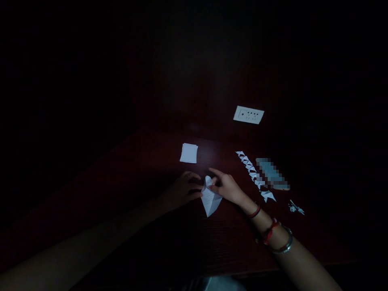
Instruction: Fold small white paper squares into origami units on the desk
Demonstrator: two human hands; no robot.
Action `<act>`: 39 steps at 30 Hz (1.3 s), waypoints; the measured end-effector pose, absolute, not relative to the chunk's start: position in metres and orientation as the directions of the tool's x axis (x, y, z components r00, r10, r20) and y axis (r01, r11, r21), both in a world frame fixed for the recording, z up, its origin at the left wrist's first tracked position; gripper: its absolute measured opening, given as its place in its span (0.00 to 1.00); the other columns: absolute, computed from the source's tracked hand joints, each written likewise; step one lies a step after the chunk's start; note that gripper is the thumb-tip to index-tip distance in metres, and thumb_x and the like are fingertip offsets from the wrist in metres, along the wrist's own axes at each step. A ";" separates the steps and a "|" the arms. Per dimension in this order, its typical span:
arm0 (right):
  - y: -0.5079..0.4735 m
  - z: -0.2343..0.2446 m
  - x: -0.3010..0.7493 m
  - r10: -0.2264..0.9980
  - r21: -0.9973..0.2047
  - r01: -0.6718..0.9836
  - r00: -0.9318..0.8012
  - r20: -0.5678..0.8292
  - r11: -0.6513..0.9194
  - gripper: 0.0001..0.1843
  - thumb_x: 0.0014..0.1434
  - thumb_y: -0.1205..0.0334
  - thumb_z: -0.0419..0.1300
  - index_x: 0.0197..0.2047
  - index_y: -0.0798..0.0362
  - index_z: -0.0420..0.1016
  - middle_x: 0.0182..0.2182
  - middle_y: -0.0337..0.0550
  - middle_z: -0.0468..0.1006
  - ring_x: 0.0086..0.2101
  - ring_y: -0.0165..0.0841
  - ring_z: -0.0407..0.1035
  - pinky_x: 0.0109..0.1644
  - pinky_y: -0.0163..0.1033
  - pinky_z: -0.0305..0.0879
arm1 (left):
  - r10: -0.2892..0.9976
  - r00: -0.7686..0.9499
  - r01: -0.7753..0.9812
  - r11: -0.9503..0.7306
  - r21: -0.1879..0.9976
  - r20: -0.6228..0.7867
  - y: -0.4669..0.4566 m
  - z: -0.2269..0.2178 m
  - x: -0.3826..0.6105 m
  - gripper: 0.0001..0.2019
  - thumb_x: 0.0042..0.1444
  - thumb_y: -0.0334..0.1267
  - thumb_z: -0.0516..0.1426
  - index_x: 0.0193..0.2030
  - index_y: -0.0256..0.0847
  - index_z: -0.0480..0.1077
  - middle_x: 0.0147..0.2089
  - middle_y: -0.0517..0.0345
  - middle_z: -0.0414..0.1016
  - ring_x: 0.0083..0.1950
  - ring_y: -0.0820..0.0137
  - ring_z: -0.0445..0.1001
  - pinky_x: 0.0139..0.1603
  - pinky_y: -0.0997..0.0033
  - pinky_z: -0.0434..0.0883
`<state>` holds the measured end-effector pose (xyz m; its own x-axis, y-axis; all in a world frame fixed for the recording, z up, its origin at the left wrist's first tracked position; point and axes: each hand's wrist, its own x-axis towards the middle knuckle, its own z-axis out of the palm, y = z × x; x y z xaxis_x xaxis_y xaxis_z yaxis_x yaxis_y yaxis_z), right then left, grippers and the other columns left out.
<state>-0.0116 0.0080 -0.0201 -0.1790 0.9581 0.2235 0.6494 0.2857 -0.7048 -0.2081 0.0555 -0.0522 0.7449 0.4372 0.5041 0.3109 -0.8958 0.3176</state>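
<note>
A partly folded piece of white paper (209, 201) with lines of writing on it lies on the dark red table, its point towards me. My right hand (228, 188) grips its upper right side between thumb and fingers, index finger stretched forward. At the left edge of the paper, my left hand (185, 189) has its fingers apart, a fingertip at or just touching the edge. Beyond my hands sits a stack of white paper sheets (189, 153). To the right runs a slanting row of small folded paper pieces (251, 169).
A phone-like flat object (273, 173), blurred out, lies right of the row. Small white scraps (296, 207) are nearer me on the right. A wall socket (248, 114) is set in the dark panel behind the table (224, 242). The surroundings are very dark.
</note>
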 end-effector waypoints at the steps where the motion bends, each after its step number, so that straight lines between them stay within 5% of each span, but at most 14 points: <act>1: 0.009 -0.021 -0.011 0.962 -0.716 0.643 -0.168 0.213 0.271 0.32 0.44 0.70 0.59 0.55 0.59 0.60 0.27 0.38 0.73 0.27 0.27 0.66 0.34 0.32 0.63 | 0.431 0.751 0.309 -0.899 0.312 0.500 0.056 -0.052 -0.208 0.09 0.53 0.40 0.56 0.41 0.46 0.70 0.48 0.55 0.62 0.51 0.64 0.58 0.51 0.61 0.59; 20: 0.011 -0.024 -0.013 0.980 -0.781 0.592 -0.101 0.172 0.199 0.13 0.45 0.73 0.52 0.35 0.55 0.71 0.21 0.35 0.72 0.23 0.26 0.66 0.29 0.29 0.61 | 0.413 0.803 0.266 -0.894 0.361 0.429 0.050 -0.038 -0.209 0.10 0.56 0.33 0.51 0.43 0.45 0.69 0.45 0.56 0.64 0.48 0.67 0.60 0.48 0.66 0.60; 32: 0.003 -0.019 -0.018 0.934 -0.742 0.568 -0.182 0.309 0.356 0.07 0.49 0.73 0.51 0.28 0.55 0.69 0.24 0.36 0.70 0.26 0.26 0.64 0.31 0.29 0.60 | 0.663 0.663 0.341 -0.682 0.647 0.349 0.045 -0.024 -0.204 0.12 0.58 0.38 0.46 0.30 0.38 0.67 0.35 0.58 0.68 0.38 0.70 0.66 0.42 0.70 0.63; 36: -0.001 -0.014 -0.020 0.875 -0.654 0.599 -0.194 0.443 0.463 0.08 0.52 0.72 0.50 0.30 0.54 0.70 0.26 0.38 0.72 0.28 0.27 0.65 0.32 0.31 0.61 | 0.755 0.596 0.326 -0.538 0.777 0.273 0.042 -0.024 -0.204 0.17 0.60 0.42 0.40 0.30 0.37 0.65 0.31 0.57 0.69 0.32 0.71 0.69 0.35 0.71 0.66; 39: -0.007 -0.009 -0.021 0.792 -0.544 0.610 -0.253 0.556 0.577 0.10 0.54 0.72 0.50 0.33 0.54 0.70 0.32 0.42 0.72 0.34 0.29 0.66 0.38 0.34 0.62 | 0.780 0.584 0.295 -0.463 0.836 0.226 0.039 -0.026 -0.204 0.14 0.58 0.44 0.45 0.33 0.38 0.65 0.31 0.59 0.69 0.33 0.71 0.69 0.33 0.73 0.66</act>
<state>-0.0208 -0.0068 -0.0088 -0.2534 0.7918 0.5557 0.6099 0.5767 -0.5436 -0.2037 0.0395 -0.0260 0.5841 0.7797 0.2255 0.2953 -0.4629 0.8358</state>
